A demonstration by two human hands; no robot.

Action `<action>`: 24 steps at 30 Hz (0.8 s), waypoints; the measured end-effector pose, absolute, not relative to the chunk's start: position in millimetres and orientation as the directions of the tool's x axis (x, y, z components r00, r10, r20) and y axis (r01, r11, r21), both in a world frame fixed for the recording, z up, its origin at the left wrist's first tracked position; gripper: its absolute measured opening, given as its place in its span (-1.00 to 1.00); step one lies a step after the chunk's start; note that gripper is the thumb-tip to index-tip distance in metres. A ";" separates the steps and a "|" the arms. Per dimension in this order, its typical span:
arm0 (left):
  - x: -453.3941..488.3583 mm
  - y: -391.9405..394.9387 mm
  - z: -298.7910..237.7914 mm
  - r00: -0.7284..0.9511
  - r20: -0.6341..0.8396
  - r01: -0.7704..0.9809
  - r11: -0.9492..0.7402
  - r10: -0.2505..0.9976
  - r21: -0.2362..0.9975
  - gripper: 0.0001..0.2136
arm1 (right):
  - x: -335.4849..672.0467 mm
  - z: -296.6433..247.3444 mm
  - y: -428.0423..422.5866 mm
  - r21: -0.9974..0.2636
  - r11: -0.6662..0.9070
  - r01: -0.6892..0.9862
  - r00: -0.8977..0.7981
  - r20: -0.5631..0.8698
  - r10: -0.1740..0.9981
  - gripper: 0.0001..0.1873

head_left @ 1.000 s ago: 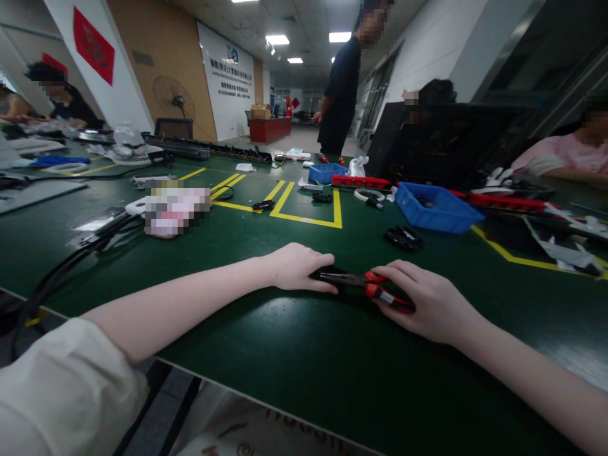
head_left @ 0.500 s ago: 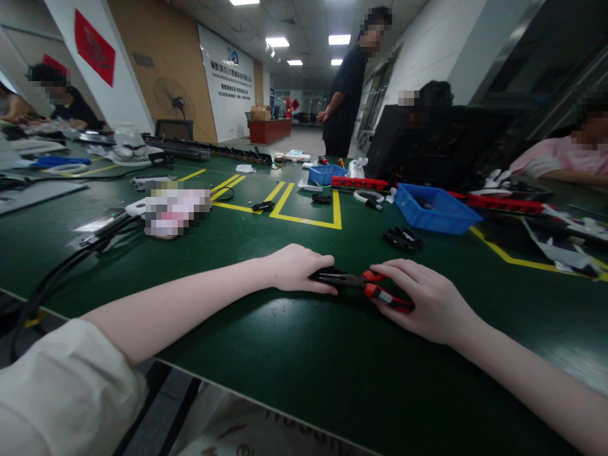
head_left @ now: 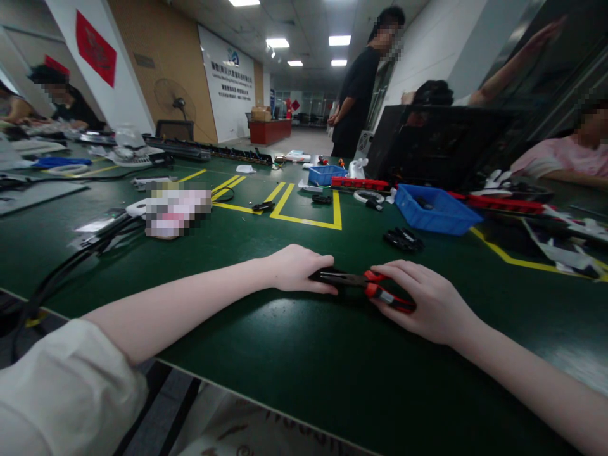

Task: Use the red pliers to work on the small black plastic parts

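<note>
Pliers [head_left: 360, 280] sit gripped in my right hand [head_left: 422, 297] by their red handles [head_left: 377, 292] — nose [head_left: 338, 277] at the dark piece [head_left: 316, 274] pinched in my left hand [head_left: 295, 268], towards the near edge of the surface [head_left: 294, 342]; from here I can't tell whether they bite.

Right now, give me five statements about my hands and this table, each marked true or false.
1. The right hand holds the pliers. True.
2. The pliers are blue all over. False: their handles are red and black.
3. The left hand is empty. False: it holds a black piece at the pliers' tips.
4. The large blue bin stands farther off than both hands. True.
5. The black bundle lies inside that bin. False: it lies on the table, nearer you.
</note>
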State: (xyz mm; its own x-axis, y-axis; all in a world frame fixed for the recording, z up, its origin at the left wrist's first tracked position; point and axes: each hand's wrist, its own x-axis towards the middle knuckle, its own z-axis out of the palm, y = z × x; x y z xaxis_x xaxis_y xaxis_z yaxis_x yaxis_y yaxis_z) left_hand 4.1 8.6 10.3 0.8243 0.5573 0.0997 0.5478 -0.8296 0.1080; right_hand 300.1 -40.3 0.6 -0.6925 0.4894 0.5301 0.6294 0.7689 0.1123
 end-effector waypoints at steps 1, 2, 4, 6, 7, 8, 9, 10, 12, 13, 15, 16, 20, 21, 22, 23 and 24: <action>3.8 8.9 9.7 0.824 0.107 0.546 -0.830 0.556 0.111 -0.58 | 300.2 0.4 -40.3 0.098 0.770 0.631 -0.689 0.528 0.497 -0.59; 3.5 9.3 9.1 0.825 0.114 0.542 -0.832 0.553 0.114 -0.58 | 300.3 0.3 -40.4 0.084 0.771 0.632 -0.685 0.525 0.505 -0.59; 3.1 9.9 7.8 0.829 0.124 0.533 -0.837 0.546 0.121 -0.58 | 300.1 0.7 -40.8 0.060 0.771 0.633 -0.678 0.524 0.516 -0.59; 2.9 10.4 7.0 0.831 0.133 0.526 -0.841 0.540 0.126 -0.58 | 299.5 1.7 -41.7 0.038 0.771 0.636 -0.669 0.526 0.526 -0.59; 2.9 10.4 6.9 0.831 0.137 0.526 -0.841 0.540 0.127 -0.58 | 299.1 2.3 -42.1 0.021 0.770 0.638 -0.662 0.526 0.534 -0.60; 2.9 10.3 6.9 0.829 0.140 0.528 -0.840 0.542 0.126 -0.58 | 298.7 2.9 -42.4 0.001 0.768 0.640 -0.654 0.524 0.545 -0.60; 2.9 10.2 7.1 0.826 0.142 0.532 -0.837 0.546 0.123 -0.58 | 298.3 3.3 -42.6 -0.019 0.766 0.643 -0.647 0.522 0.556 -0.60; 3.0 9.9 7.4 0.824 0.141 0.536 -0.835 0.549 0.122 -0.58 | 298.0 3.5 -42.5 -0.036 0.762 0.647 -0.639 0.520 0.567 -0.60; 3.1 9.3 8.3 0.821 0.138 0.541 -0.833 0.553 0.118 -0.57 | 297.7 3.1 -41.5 -0.037 0.750 0.660 -0.624 0.529 0.575 -0.59; 3.2 9.0 8.6 0.821 0.137 0.543 -0.832 0.555 0.116 -0.57 | 297.8 2.6 -40.7 -0.020 0.743 0.669 -0.620 0.537 0.572 -0.58; 3.3 8.8 9.1 0.820 0.131 0.547 -0.830 0.558 0.111 -0.57 | 298.5 1.2 -38.6 0.033 0.726 0.687 -0.619 0.550 0.560 -0.56; 3.4 8.8 9.1 0.819 0.127 0.549 -0.829 0.559 0.106 -0.56 | 299.0 0.4 -37.6 0.062 0.719 0.693 -0.623 0.554 0.552 -0.55; 3.3 9.4 8.4 0.822 0.123 0.544 -0.831 0.556 0.116 -0.57 | 301.4 -2.1 -35.0 0.136 0.704 0.697 -0.641 0.559 0.526 -0.56; 3.2 9.6 8.2 0.823 0.126 0.542 -0.832 0.554 0.120 -0.58 | 301.7 -2.4 -34.8 0.143 0.703 0.696 -0.644 0.557 0.524 -0.55; 3.2 9.7 8.0 0.823 0.128 0.540 -0.832 0.553 0.123 -0.58 | 301.7 -2.6 -34.8 0.145 0.702 0.697 -0.644 0.556 0.525 -0.54; 3.2 9.8 8.0 0.823 0.127 0.541 -0.832 0.554 0.124 -0.58 | 301.5 -2.6 -34.9 0.144 0.699 0.700 -0.642 0.555 0.529 -0.54; 3.2 9.8 8.1 0.823 0.125 0.542 -0.832 0.554 0.124 -0.58 | 301.1 -2.5 -35.0 0.143 0.697 0.702 -0.641 0.554 0.532 -0.54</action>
State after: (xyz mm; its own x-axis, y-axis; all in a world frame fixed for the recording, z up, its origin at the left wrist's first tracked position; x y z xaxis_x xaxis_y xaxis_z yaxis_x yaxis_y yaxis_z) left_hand 3.2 9.8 8.1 0.8227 0.5545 0.1254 0.5415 -0.8315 0.1238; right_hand 301.1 -35.0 -2.5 -0.6406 0.5321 0.5537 0.7025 0.6973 0.1426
